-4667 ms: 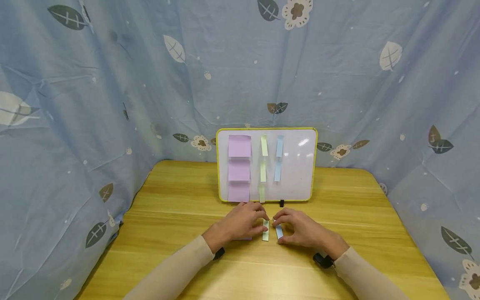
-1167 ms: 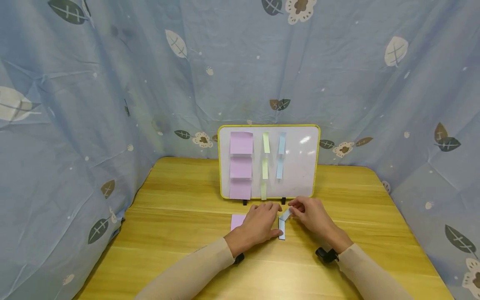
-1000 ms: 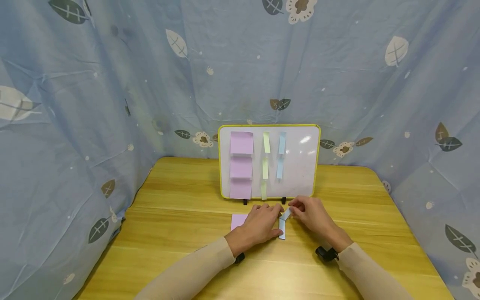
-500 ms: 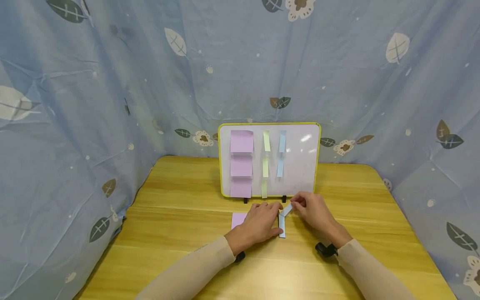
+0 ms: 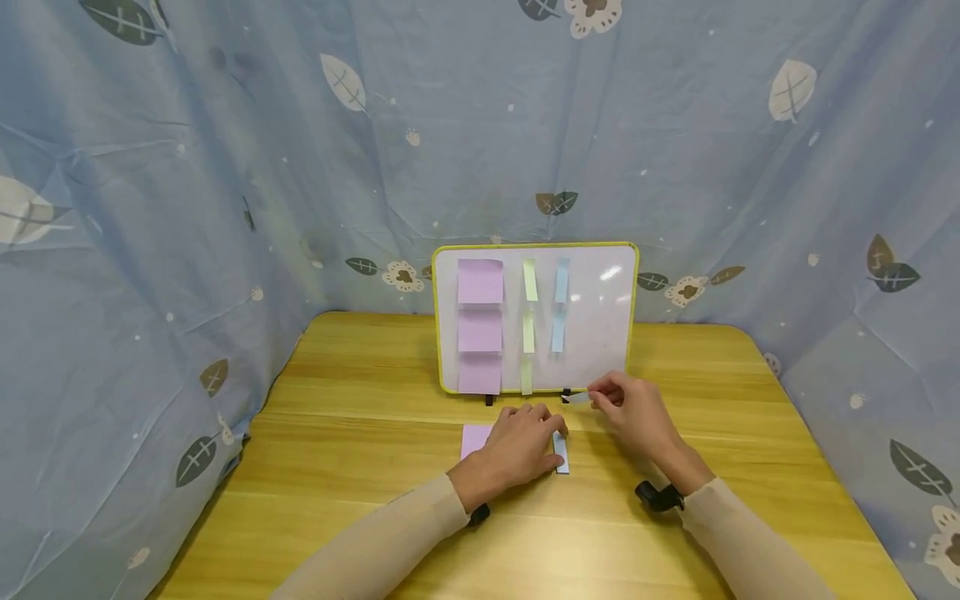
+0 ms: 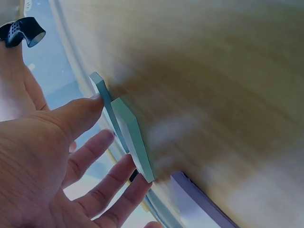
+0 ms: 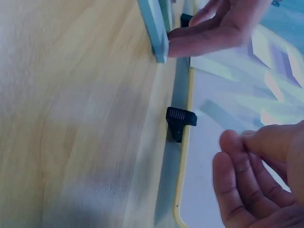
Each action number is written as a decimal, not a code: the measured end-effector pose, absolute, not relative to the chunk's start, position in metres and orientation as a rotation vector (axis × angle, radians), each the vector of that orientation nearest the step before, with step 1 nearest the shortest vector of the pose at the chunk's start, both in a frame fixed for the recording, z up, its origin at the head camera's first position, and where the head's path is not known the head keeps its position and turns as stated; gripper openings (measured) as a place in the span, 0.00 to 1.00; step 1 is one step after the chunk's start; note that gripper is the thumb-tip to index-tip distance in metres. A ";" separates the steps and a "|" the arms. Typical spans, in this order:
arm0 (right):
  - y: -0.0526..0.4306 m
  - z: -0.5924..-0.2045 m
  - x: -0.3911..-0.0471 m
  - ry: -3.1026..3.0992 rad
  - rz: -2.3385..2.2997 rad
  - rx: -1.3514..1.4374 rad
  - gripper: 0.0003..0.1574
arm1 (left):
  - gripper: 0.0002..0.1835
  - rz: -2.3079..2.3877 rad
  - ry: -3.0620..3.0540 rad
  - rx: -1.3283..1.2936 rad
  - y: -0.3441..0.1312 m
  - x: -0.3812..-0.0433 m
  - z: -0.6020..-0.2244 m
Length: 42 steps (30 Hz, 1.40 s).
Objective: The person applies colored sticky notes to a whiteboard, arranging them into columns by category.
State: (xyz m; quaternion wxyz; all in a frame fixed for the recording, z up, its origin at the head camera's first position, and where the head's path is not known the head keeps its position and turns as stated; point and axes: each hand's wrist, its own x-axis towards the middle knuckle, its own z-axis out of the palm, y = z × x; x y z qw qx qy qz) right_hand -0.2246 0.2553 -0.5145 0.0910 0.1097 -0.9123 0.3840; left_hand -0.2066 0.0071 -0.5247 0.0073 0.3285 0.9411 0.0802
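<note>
My right hand (image 5: pixel 636 417) pinches a narrow light-blue sticky note (image 5: pixel 577 398) between thumb and forefinger, just in front of the whiteboard's lower edge. The note is apart from its pad and points left. My left hand (image 5: pixel 516 450) holds the blue sticky-note pad (image 5: pixel 561 460) on the table, thumb near its close end and forefinger near its far end. In the left wrist view, a green sticky-note pad (image 6: pixel 133 137) stands beside the blue one, with other fingertips touching it; in the head view the hand hides it. A purple pad (image 5: pixel 474 440) is partly covered by that hand.
A yellow-rimmed whiteboard (image 5: pixel 600 333) stands at the table's back on black feet (image 7: pixel 178 121). It bears three purple notes (image 5: pixel 480 283), three green strips (image 5: pixel 529 280) and two blue strips (image 5: pixel 562 281) in columns. A patterned curtain (image 5: pixel 450 125) surrounds the wooden table (image 5: pixel 360 392).
The blue note has come off its pad, and my right hand has carried it up toward the whiteboard. My left hand, earlier further left, has stayed on the blue pad during the last second.
</note>
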 end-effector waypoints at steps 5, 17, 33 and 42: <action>0.251 -0.513 -0.222 -2.602 1.170 0.319 0.04 | 0.18 0.238 2.948 1.026 0.006 -0.207 -0.522; 0.234 -0.520 -0.223 -2.351 1.264 0.372 0.06 | 0.18 0.260 2.966 1.049 0.004 -0.206 -0.523; 0.215 -0.528 -0.225 -2.273 1.271 0.323 0.10 | 0.15 0.415 3.037 1.073 -0.010 -0.215 -0.515; 0.209 -0.529 -0.226 -2.219 1.324 0.303 0.11 | 0.14 0.525 3.168 1.030 -0.019 -0.225 -0.510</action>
